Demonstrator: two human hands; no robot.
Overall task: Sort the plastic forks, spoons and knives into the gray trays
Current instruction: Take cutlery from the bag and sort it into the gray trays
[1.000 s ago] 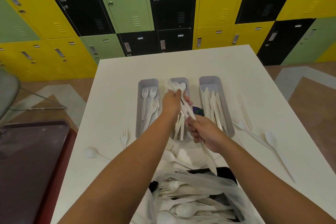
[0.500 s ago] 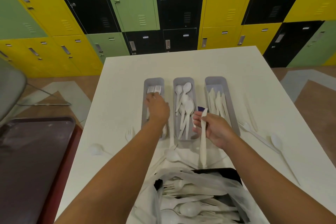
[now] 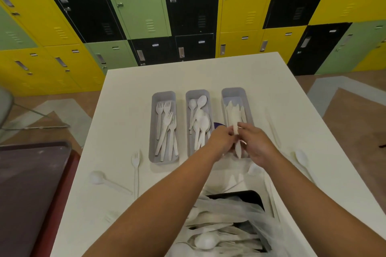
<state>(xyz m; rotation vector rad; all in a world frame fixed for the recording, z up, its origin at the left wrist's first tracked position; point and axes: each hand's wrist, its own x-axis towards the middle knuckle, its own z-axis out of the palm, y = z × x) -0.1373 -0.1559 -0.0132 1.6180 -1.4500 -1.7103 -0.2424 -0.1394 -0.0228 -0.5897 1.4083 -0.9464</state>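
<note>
- Both hands, the left hand [image 3: 221, 139] and the right hand [image 3: 253, 142], pinched one knife [image 3: 237, 140] over the right tray [image 3: 231, 93].
- Forks filled the left tray [image 3: 164, 95], spoons the middle tray [image 3: 196, 93].
- Much was left: a fork [image 3: 135, 165] and spoon [image 3: 98, 177] on the tabletop [image 3: 129, 94], more in the near bag [image 3: 257, 221].

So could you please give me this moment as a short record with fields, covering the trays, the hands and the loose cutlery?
left tray: forks
middle tray: spoons
right tray: knives
left hand: pinches the knife
right hand: pinches the same knife, over the right tray
loose on table: fork and spoon at left, spoon at right
near edge: bag of cutlery
</note>
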